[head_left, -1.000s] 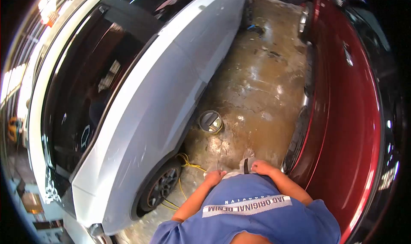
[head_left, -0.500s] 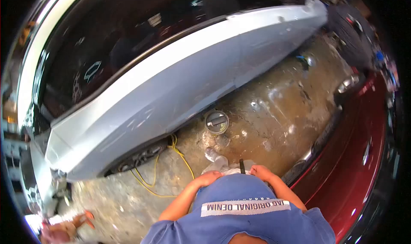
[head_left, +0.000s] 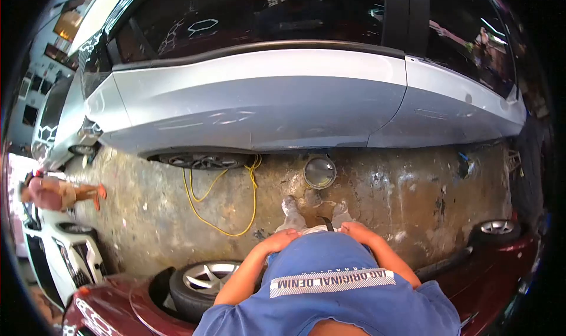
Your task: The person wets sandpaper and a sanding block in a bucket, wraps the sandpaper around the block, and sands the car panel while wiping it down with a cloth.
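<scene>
My left hand (head_left: 282,240) is at my waist, its fingers curled in at the edge of my light trousers (head_left: 319,229). On the other side, my right hand (head_left: 356,231) is closed at the same waistband. A dark strap end (head_left: 326,223) sticks out between them. The blue shirt (head_left: 330,259) covers part of the waist, and the fingertips of both hands are hidden. Beyond my feet stands a round bucket (head_left: 320,172) with greyish contents, apart from both hands.
A silver car (head_left: 283,109) stretches across the front. A yellow hose (head_left: 239,234) loops on the wet floor (head_left: 407,200) beside its wheel. Behind me is a dark red car (head_left: 121,303). At far left a person (head_left: 53,193) stands near a white car (head_left: 76,253).
My view has turned left, so the silver car now lies level across it and the red car's wheel shows behind me. Both hands stay at the waist.
</scene>
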Demonstrator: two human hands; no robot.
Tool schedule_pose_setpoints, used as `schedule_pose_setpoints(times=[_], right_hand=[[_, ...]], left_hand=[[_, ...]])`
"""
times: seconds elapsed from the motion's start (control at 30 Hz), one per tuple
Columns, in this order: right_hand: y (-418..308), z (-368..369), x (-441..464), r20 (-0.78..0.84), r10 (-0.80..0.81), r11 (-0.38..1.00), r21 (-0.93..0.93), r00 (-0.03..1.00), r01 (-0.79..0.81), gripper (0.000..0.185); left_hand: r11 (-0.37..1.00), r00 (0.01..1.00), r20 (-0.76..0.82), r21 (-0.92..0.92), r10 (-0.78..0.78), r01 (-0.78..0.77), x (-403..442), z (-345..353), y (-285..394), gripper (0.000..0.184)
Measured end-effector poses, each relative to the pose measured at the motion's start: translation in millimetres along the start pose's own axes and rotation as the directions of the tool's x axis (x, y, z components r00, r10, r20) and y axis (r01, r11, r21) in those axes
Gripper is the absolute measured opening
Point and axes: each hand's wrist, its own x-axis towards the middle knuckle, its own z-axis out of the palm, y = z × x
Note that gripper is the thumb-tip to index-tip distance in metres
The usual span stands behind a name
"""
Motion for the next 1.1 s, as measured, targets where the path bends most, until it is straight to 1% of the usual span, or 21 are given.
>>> schedule_pose_setpoints(times=[0.07, 0.1, 0.17, 0.27, 0.3, 0.37, 0.4, 0.47, 0.5, 0.53, 0.6, 0.63, 0.67, 0.73, 0.77, 0.83, 0.93, 1.03, 1.1], right_hand=[[15.8, -16.5, -0.7, 0.075, -0.077, 0.995, -0.063, 0.994, 0.081, 0.04], [26.5, -27.6, -2.4, 0.109, -0.106, 0.989, -0.093, 0.988, 0.116, 0.039], [54.5, -34.5, 1.7, 0.247, -0.108, 0.987, -0.091, 0.963, 0.134, 0.038], [83.5, -33.5, 24.0, 0.432, -0.1, 0.983, -0.096, 0.896, 0.155, 0.037], [92.9, -32.8, 33.1, 0.491, -0.091, 0.98, -0.11, 0.867, 0.165, 0.036], [106.2, -27.3, 54.8, 0.45, -0.094, 0.991, -0.042, 0.888, 0.126, 0.036], [112.2, -19.4, 66.4, 0.434, -0.098, 0.994, 0.0, 0.896, 0.109, 0.036], [129.2, -7.2, 99.7, 0.309, -0.047, 0.998, -0.014, 0.95, 0.054, 0.034], [139.5, 0.3, 119.0, 0.242, -0.017, 1.0, -0.02, 0.97, 0.023, 0.034], [151.1, 11.5, 140.7, 0.206, -0.037, 0.999, -0.017, 0.978, 0.042, 0.033], [182.7, 21.5, 197.0, 0.124, -0.072, 0.996, -0.039, 0.99, 0.077, 0.032], [196.5, 29.6, 224.0, 0.065, -0.053, 0.999, 0.009, 0.996, 0.053, 0.032], [210.1, 37.5, 253.4, -0.023, -0.091, 0.996, -0.011, 0.996, 0.091, 0.031], [234.9, 49.2, 314.4, -0.199, -0.176, 0.984, -0.059, 0.964, 0.168, 0.03], [243.3, 47.4, 345.8, -0.194, -0.117, 0.993, -0.037, 0.974, 0.112, 0.03], [245.4, 40.9, 401.5, -0.182, 0.008, 1.0, 0.028, 0.983, -0.003, 0.031], [281.2, 47.4, 501.7, -0.27, -0.084, 0.996, -0.034, 0.959, 0.078, 0.032], [310.4, 56.1, 585.0, -0.456, -0.116, 0.99, -0.127, 0.882, 0.064, 0.033], [322.1, 56.7, 621.2, -0.43, -0.097, 0.986, -0.164, 0.898, 0.028, 0.032]], left_hand=[[0.986, 0.999, -0.021, -0.159, -0.045, 0.041, -11.4, 26.6, 21.2, 0.041], [0.97, 0.998, -0.012, -0.234, -0.064, 0.06, -2.4, 47.8, 14.4, 0.039], [0.926, 0.994, 0.014, -0.363, -0.107, 0.105, 18.8, 92.0, -12.2, 0.035], [0.931, 0.99, -0.095, -0.36, -0.109, 0.068, 40.7, 133.7, -14.9, 0.037], [0.947, 0.994, -0.096, -0.32, -0.05, 0.017, 54.0, 141.7, -20.0, 0.036], [0.966, 0.992, -0.106, -0.24, 0.074, -0.098, 89.1, 151.0, -37.2, 0.036], [0.978, 0.996, -0.087, -0.209, -0.01, -0.008, 106.2, 152.5, -42.1, 0.036], [0.979, 0.984, -0.063, -0.131, -0.164, 0.155, 158.9, 142.2, -48.4, 0.038], [0.99, 0.97, -0.204, -0.067, -0.135, 0.123, 191.6, 143.7, -66.4, 0.037], [0.995, 0.938, -0.335, 0.0, -0.095, 0.101, 225.2, 145.4, -93.6, 0.037], [0.999, 0.839, -0.545, -0.024, 0.01, -0.027, 299.8, 137.8, -146.5, 0.033], [0.991, 0.795, -0.601, -0.132, -0.076, -0.004, 326.4, 126.2, -152.2, 0.032], [0.971, 0.745, -0.645, -0.241, -0.168, 0.01, 354.6, 110.1, -159.3, 0.032], [0.996, 0.626, -0.776, -0.082, -0.081, 0.028, 414.1, 86.0, -193.1, 0.039], [0.996, 0.568, -0.819, -0.083, -0.084, 0.027, 446.4, 73.2, -207.9, 0.042], [0.996, 0.452, -0.888, -0.079, -0.089, 0.042, 499.0, 49.9, -238.7, 0.048], [0.995, 0.305, -0.947, -0.089, -0.102, 0.054, 567.7, 19.4, -273.3, 0.053], [0.992, 0.157, -0.985, -0.058, -0.076, 0.116, 623.4, 4.9, -295.6, 0.052], [0.996, 0.15, -0.986, -0.067, -0.076, 0.062, 642.2, -2.3, -295.4, 0.049]])
